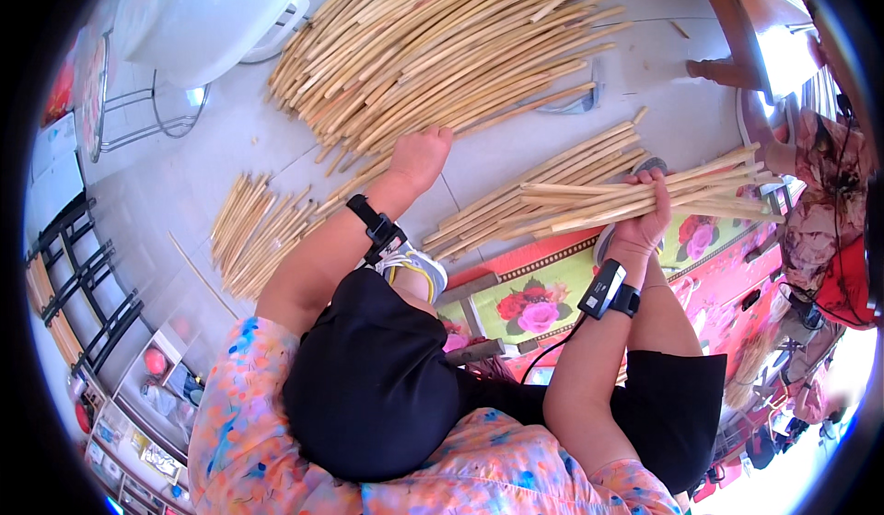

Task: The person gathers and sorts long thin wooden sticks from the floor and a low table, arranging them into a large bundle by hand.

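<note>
So the pale tiled floor (230,142) is taking up most of the view, and sticks are lying all over it. The big pile of sticks (442,55) is sprawling across the top, mostly running the same slanted way, with a few lying crooked on top. Next biggest: the person's splashy orange and blue shirt (497,460) and black shorts (368,386) are filling the bottom. A bright flower-print cloth (493,287) is spreading out past the knees, in pink, red and yellow-green.

Going smaller, a heap of short sticks (253,230) is sitting left of the left forearm, and a loose row of sticks (552,179) is lying between the big pile and the cloth. The handful of sticks (704,186) is fanning out a bit, crossing in front of that row in this view.

The right hand (647,216) is wrapping around that handful, fingers curling over the top. The left hand (419,158) is curling up at the near edge of the big pile, with a stick showing just past the knuckles; honestly can't tell if it's gripping it.

Smallest stuff: a grey and yellow shoe (425,271) is poking out by the left knee, and a small boxy gadget (600,288) is riding on the right wrist.
</note>
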{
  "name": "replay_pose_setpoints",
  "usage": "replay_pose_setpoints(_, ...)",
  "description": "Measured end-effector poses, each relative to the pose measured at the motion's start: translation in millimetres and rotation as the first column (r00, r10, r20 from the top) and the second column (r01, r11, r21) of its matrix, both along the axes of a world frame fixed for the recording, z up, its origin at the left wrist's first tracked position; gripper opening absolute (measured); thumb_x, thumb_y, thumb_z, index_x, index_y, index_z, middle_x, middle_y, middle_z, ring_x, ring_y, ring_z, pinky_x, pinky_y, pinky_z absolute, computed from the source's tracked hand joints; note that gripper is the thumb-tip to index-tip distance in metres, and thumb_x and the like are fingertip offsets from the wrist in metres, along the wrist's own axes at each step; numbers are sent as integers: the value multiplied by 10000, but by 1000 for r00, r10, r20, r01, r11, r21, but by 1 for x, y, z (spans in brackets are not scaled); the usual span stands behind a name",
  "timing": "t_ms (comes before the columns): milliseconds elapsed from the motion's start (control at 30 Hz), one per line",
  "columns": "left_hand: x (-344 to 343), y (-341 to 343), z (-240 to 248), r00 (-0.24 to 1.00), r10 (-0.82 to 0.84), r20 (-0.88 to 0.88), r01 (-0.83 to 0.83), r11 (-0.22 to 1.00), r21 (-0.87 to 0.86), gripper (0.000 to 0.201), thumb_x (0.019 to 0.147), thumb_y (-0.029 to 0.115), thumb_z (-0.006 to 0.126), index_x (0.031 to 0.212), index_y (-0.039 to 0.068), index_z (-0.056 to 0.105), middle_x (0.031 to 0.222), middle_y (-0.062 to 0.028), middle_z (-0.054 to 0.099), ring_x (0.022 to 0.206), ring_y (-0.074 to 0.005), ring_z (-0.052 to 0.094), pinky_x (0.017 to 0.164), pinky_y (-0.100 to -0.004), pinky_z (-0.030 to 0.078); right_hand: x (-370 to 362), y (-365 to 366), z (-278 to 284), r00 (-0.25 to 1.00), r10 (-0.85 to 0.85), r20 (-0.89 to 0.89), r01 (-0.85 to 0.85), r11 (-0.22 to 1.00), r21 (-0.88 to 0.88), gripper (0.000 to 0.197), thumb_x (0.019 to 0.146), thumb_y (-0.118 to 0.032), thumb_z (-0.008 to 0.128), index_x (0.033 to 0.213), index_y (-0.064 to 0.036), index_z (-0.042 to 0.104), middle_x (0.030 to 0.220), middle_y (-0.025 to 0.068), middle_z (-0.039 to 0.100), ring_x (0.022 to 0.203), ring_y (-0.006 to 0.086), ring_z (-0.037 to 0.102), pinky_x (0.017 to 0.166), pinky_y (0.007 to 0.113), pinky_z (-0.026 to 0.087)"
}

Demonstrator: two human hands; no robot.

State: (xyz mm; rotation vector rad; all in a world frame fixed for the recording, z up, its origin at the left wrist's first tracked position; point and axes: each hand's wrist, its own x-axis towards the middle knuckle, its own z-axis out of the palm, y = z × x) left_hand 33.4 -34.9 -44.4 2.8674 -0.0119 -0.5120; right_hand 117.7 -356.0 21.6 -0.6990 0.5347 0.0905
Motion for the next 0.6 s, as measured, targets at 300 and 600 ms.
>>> replay_pose_setpoints(300, 1, -3, 11, 999, 28, -34, -31, 997, -75, 102, 812, 130, 546, 826, 32, 570, 812, -140, 615, 745, -295, 635, 605, -371, 505, 0, 7, 0, 1000, 6, -12, -6, 1000, 25, 343, 816, -13, 579, 1102, -144, 442, 907, 42, 529, 808, 167, 527, 769, 349, 463)
replay_pose_setpoints(600, 15, 48, 74, 827, 215, -520, -561, 382, -734, 243, 911, 164, 498, 1038, -31, 567, 814, -62, 603, 726, -132, 549, 667, -267, 462, -2, 8, -2, 999, 5, -33, -4, 1000, 23, 364, 812, -9, 583, 1117, -140, 434, 890, 41, 525, 804, 166, 528, 757, 356, 469)
